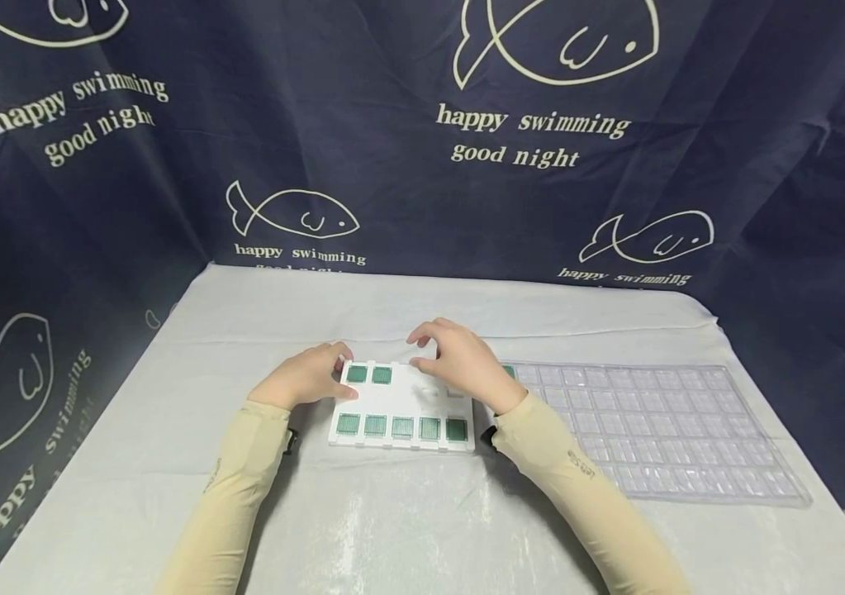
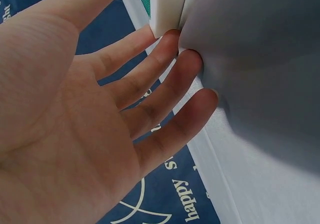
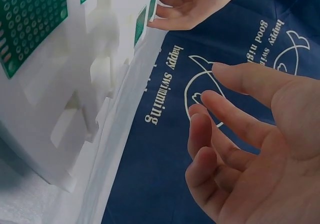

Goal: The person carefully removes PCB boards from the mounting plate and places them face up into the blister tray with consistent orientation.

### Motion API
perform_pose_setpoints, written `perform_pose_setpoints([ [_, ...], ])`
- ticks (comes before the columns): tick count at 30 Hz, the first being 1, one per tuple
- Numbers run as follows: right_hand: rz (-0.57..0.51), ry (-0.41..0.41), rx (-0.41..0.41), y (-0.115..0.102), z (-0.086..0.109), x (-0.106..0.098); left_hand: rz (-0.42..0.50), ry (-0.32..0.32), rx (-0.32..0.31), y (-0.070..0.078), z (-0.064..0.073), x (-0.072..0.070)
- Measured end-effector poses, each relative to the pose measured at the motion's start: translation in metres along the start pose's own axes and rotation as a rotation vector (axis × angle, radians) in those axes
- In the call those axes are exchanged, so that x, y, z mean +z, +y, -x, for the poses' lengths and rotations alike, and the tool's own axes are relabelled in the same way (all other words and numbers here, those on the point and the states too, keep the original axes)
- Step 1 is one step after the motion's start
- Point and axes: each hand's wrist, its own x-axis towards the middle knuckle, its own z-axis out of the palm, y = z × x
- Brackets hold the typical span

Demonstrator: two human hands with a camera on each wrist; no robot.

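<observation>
A white plastic tray (image 1: 403, 397) lies on the table with small green perforated circuit boards in it. Several fill the front row, such as one green circuit board (image 1: 402, 427); two more sit at the back left. My left hand (image 1: 306, 373) holds the tray's left end, thumb on top and fingers against the edge; the left wrist view shows fingertips touching the white side (image 2: 167, 9). Over the tray's back right part is my right hand (image 1: 467, 359), thumb and fingers apart with nothing between them. In the right wrist view, vacant slots show near a green circuit board (image 3: 35, 21).
To the right lies a clear plastic compartment tray (image 1: 660, 430), partly under my right forearm. A bit of green (image 1: 509, 372) shows at its back left corner. A white cloth (image 1: 169, 446) covers the table, and dark blue fish-print curtains (image 1: 407, 215) surround it.
</observation>
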Motion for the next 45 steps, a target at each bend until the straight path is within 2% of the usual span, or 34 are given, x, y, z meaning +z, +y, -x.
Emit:
perform_pose_setpoints([
  [8, -0.009, -0.007, 0.005, 0.003, -0.002, 0.002, 0.004, -0.007, 0.004, 0.002, 0.0, 0.001],
  [15, -0.006, -0.001, -0.014, -0.002, -0.013, 0.008, -0.002, -0.003, 0.004, 0.0, 0.0, -0.004],
  [21, 0.01, -0.021, -0.008, -0.008, -0.016, 0.017, 0.0, -0.012, 0.005, 0.0, 0.0, -0.006],
  [30, 0.004, -0.049, -0.05, -0.017, -0.018, 0.031, -0.017, -0.009, 0.011, 0.001, 0.001, -0.005],
  [45, 0.073, -0.067, -0.071, -0.022, -0.021, 0.052, -0.014, -0.014, 0.019, 0.0, -0.001, -0.002],
])
